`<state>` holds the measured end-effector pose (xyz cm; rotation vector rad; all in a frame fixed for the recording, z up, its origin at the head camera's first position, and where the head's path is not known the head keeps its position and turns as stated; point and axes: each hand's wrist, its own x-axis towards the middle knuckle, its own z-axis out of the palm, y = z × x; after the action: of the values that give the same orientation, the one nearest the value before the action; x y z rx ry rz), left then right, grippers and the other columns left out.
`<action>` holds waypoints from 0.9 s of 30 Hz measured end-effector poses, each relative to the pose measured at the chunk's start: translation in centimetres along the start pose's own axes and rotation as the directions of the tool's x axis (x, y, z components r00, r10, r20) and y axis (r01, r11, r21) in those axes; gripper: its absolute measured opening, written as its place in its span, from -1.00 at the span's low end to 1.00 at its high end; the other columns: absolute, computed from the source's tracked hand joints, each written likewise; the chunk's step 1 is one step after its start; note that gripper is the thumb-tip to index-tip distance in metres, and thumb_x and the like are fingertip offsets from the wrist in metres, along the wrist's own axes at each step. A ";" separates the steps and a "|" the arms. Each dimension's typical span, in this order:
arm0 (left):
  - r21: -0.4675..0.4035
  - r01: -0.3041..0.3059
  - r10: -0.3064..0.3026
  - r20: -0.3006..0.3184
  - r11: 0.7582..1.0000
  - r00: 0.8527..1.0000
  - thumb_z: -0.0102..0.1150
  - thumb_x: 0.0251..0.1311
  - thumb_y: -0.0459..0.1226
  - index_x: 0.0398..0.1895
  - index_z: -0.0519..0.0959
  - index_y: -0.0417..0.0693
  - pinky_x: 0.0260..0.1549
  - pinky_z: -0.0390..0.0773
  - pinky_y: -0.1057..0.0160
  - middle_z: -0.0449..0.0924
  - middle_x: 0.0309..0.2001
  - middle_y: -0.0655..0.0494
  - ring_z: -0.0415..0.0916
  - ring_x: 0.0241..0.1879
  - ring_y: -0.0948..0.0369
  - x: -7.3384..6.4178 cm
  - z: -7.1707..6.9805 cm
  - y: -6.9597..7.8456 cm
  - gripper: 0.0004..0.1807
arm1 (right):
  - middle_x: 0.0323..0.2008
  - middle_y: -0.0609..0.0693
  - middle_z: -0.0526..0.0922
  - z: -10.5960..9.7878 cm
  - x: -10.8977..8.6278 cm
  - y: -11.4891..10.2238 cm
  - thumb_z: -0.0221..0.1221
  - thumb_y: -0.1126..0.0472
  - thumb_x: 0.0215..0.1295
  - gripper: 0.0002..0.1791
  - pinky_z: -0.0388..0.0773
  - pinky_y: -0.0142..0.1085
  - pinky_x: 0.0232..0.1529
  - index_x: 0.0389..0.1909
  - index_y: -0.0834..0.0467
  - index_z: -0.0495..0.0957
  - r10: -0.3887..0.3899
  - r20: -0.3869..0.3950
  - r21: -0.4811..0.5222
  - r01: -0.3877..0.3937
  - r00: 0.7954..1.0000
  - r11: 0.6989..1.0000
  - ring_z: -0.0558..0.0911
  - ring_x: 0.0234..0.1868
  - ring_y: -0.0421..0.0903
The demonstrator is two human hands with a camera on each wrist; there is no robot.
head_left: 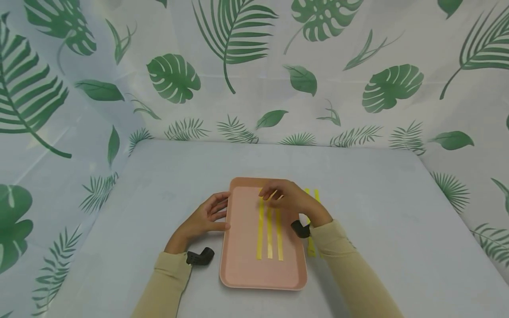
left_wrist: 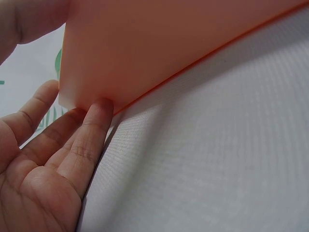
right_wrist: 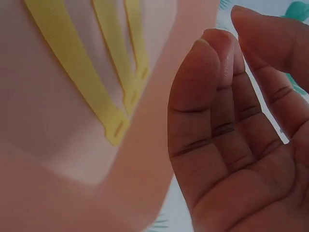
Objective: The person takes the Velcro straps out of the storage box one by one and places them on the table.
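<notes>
A pink rectangular tray [head_left: 254, 281] lies lengthwise before me. Three flat yellow cable-tie straps [head_left: 260, 238] rest side by side in it; the right wrist view shows a small slot in the end of each strap [right_wrist: 77, 63]. My left hand [head_left: 203, 218] is at the tray's left side, fingers spread and lightly bent. In the left wrist view its fingertips [left_wrist: 101, 106] touch the outside of the tray wall [left_wrist: 140, 53]. Over the far part of the tray hovers my right hand [head_left: 292, 201], fingers loosely bent, thumb apart, nothing between them.
More yellow straps [head_left: 311, 251] lie on the white table [head_left: 370, 194] just right of the tray, partly hidden by my right forearm. Leaf-patterned cloth [head_left: 246, 101] closes off the back and both sides. A black camera [head_left: 200, 257] sits on my left wrist.
</notes>
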<state>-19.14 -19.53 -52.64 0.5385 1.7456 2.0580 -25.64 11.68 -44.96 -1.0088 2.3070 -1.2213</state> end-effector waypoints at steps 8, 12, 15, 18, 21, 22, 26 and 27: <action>-0.002 0.002 -0.002 0.004 1.000 1.000 0.55 0.24 -0.42 0.65 0.02 -0.49 0.38 0.55 0.27 0.03 0.64 -0.51 0.08 0.59 -0.42 -0.1 -0.1 0.0 0.08 | -0.09 0.31 0.73 0.9 0.9 0.5 0.31 0.66 0.28 -0.79 0.81 -0.09 0.02 -0.08 0.50 0.67 -0.104 0.086 -0.042 0.108 0.991 0.993 0.75 -0.05 0.31; -0.002 0.011 -0.011 0.005 1.000 1.000 0.54 0.24 -0.44 0.66 0.01 -0.48 0.38 0.56 0.25 0.02 0.64 -0.51 0.10 0.59 -0.42 -0.1 0.0 0.1 0.08 | -0.04 0.29 0.74 1.4 1.3 0.6 0.22 0.66 0.36 -0.79 0.77 -0.12 0.07 -0.06 0.47 0.68 -0.030 0.119 -0.024 0.033 0.992 0.999 0.74 -0.05 0.21; 0.003 0.017 -0.017 0.002 1.000 1.000 0.53 0.24 -0.46 0.66 0.01 -0.46 0.37 0.56 0.24 0.02 0.65 -0.49 0.11 0.59 -0.41 0.0 0.0 0.1 0.07 | -0.05 0.23 0.77 1.8 1.6 0.6 0.17 0.70 0.31 -0.72 0.75 -0.16 0.02 -0.08 0.42 0.72 0.028 0.118 -0.028 -0.025 0.993 0.999 0.73 -0.13 0.07; 0.004 0.019 -0.019 0.002 1.000 1.000 0.53 0.24 -0.46 0.66 0.02 -0.45 0.37 0.57 0.23 0.02 0.65 -0.48 0.12 0.59 -0.40 0.0 0.0 0.1 0.07 | -0.09 0.15 0.80 2.1 1.9 0.6 0.17 0.73 0.23 -0.65 0.74 -0.18 0.01 -0.13 0.35 0.76 0.067 0.111 -0.073 -0.059 0.992 0.996 0.72 -0.17 -0.04; 0.003 0.018 -0.018 0.003 1.000 1.000 0.54 0.23 -0.45 0.67 0.02 -0.45 0.37 0.57 0.23 0.02 0.65 -0.48 0.12 0.59 -0.40 0.0 -0.1 0.1 0.08 | -0.14 0.07 0.81 2.3 2.0 0.4 0.25 0.72 0.18 -0.65 0.74 -0.20 0.00 -0.17 0.29 0.77 0.087 0.108 -0.125 -0.074 0.990 0.989 0.71 -0.16 -0.07; 0.000 0.016 -0.016 0.005 1.000 1.000 0.55 0.23 -0.44 0.66 0.01 -0.45 0.37 0.56 0.23 0.02 0.65 -0.48 0.11 0.59 -0.40 0.1 -0.1 0.1 0.09 | -0.15 0.05 0.81 2.4 2.0 0.3 0.28 0.71 0.18 -0.66 0.74 -0.20 0.00 -0.18 0.27 0.78 0.103 0.109 -0.133 -0.088 0.989 0.987 0.71 -0.16 -0.07; 0.001 0.011 -0.011 0.007 1.000 1.000 0.55 0.23 -0.44 0.67 0.02 -0.45 0.39 0.55 0.24 0.02 0.66 -0.48 0.11 0.59 -0.39 0.1 -0.2 0.0 0.09 | -0.18 -0.02 0.80 2.6 2.2 0.0 0.33 0.69 0.19 -0.67 0.71 -0.23 -0.03 -0.22 0.22 0.78 0.153 0.114 -0.160 -0.134 0.982 0.978 0.67 -0.17 -0.11; 0.002 0.011 -0.011 0.007 1.000 1.000 0.55 0.23 -0.44 0.67 0.02 -0.45 0.39 0.54 0.23 0.02 0.66 -0.48 0.11 0.59 -0.40 0.1 -0.2 0.1 0.09 | -0.19 -0.03 0.79 2.6 2.2 -0.1 0.34 0.69 0.20 -0.67 0.69 -0.25 -0.04 -0.22 0.21 0.78 0.169 0.116 -0.162 -0.149 0.979 0.975 0.65 -0.18 -0.12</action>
<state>-19.33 -19.63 -52.61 0.5345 1.7434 2.0446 -25.58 8.53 -46.36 -0.9032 2.3562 -0.9019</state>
